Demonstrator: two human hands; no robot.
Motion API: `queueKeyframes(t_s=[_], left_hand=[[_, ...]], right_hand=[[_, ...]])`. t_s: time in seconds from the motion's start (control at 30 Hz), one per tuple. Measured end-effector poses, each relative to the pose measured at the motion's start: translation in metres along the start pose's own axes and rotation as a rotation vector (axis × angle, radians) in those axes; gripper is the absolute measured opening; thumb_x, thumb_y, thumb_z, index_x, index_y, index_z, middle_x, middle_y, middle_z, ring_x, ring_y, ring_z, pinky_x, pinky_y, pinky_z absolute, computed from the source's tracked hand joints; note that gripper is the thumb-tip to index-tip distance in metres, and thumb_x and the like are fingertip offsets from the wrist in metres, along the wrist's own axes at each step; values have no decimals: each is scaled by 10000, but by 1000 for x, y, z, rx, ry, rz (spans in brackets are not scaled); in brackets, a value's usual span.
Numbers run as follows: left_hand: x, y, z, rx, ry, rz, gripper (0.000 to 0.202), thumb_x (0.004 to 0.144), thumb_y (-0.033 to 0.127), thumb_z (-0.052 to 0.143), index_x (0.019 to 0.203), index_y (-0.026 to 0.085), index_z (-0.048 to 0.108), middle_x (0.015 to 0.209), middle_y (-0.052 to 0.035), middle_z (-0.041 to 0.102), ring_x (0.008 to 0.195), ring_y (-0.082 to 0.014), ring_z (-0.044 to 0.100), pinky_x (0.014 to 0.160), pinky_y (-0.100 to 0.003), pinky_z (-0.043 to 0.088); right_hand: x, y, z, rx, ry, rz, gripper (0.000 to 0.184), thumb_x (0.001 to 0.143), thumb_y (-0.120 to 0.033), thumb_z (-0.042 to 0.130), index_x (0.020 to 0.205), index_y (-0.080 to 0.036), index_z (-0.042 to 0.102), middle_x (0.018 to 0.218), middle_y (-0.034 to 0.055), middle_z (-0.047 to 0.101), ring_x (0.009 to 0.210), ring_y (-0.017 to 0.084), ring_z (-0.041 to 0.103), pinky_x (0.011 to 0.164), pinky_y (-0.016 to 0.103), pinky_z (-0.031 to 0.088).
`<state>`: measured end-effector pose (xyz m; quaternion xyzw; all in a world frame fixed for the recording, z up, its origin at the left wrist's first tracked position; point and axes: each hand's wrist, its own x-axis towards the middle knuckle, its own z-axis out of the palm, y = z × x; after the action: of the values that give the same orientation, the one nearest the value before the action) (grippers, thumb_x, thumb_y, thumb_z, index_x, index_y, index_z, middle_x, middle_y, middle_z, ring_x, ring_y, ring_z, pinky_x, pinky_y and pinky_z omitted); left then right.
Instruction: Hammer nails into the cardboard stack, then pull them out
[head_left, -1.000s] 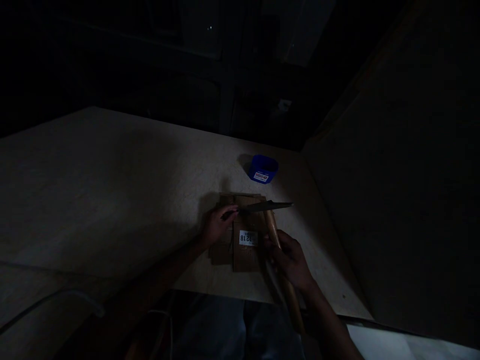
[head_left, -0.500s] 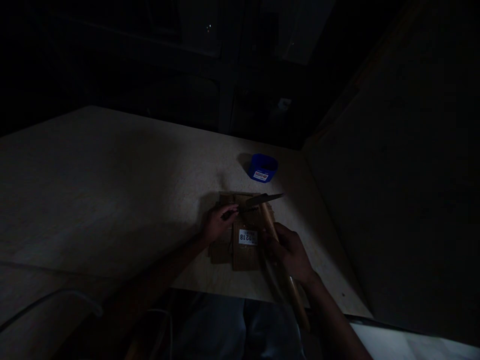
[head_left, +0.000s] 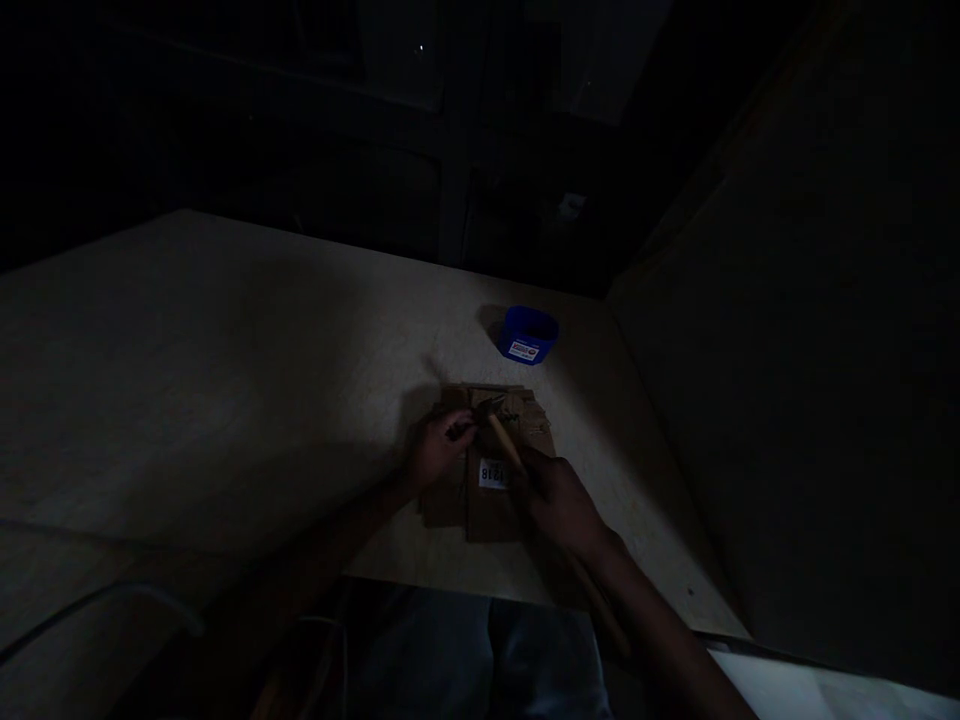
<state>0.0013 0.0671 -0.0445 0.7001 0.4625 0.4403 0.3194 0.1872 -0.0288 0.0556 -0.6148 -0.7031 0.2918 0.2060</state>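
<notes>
My right hand [head_left: 559,495] is wrapped round the wooden handle of a hammer [head_left: 507,443], whose lower end slants down past my wrist. Its dark metal head is low over the upper part of some cardboard [head_left: 491,515], close to my left fingertips. My left hand [head_left: 441,445] is pinched at the upper left of the cardboard. Whatever lies between those fingers is small, dark and hard to make out. The cardboard pieces are layered, and the top one bears a white label [head_left: 492,474] with printed digits.
A blue plastic container [head_left: 528,335] with a label stands beyond the cardboard on the pale tabletop [head_left: 300,330]. A dark panel [head_left: 810,400] rises along the right side. A pale cable [head_left: 127,590] loops at the lower left. The light is very dim.
The hammer head has moved left and down, from above the cardboard to beside my left fingertips. My right hand has shifted slightly left with the handle. My left hand has hardly moved.
</notes>
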Motion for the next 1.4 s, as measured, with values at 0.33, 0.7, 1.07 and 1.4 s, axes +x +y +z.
queueKeyframes(t_s=[0.33, 0.7, 1.07, 1.4], left_hand=[[1, -6, 3, -4, -1, -52, 157, 779, 167, 695, 932, 201, 699, 869, -7, 768, 792, -164, 728, 736, -272, 589], [2, -6, 1, -48, 18, -48, 156, 783, 192, 711, 937, 197, 696, 886, -27, 772, 819, -176, 736, 762, -290, 593], [1, -6, 5, -139, -48, -26, 239, 833, 215, 631, 1067, 197, 676, 941, -29, 753, 823, -149, 702, 753, -268, 573], [8, 1, -1, 104, -134, 89, 288, 850, 385, 705, 1104, 251, 718, 1002, -36, 709, 875, -173, 667, 772, -287, 544]], right_hand=[[2, 8, 8, 106, -1, -30, 283, 836, -244, 492, 1003, -152, 702, 882, 84, 747, 777, 230, 692, 680, 288, 495], [13, 9, 8, 192, -26, -2, 301, 811, -269, 505, 980, -136, 714, 885, 92, 748, 790, 247, 696, 690, 310, 507], [-6, 16, 14, 494, 194, -27, 222, 836, -354, 574, 890, -163, 672, 688, 3, 640, 601, 151, 589, 531, 231, 462], [-22, 28, 47, 998, 313, 256, 338, 828, -506, 667, 914, -197, 560, 502, -94, 456, 362, 75, 409, 352, 185, 345]])
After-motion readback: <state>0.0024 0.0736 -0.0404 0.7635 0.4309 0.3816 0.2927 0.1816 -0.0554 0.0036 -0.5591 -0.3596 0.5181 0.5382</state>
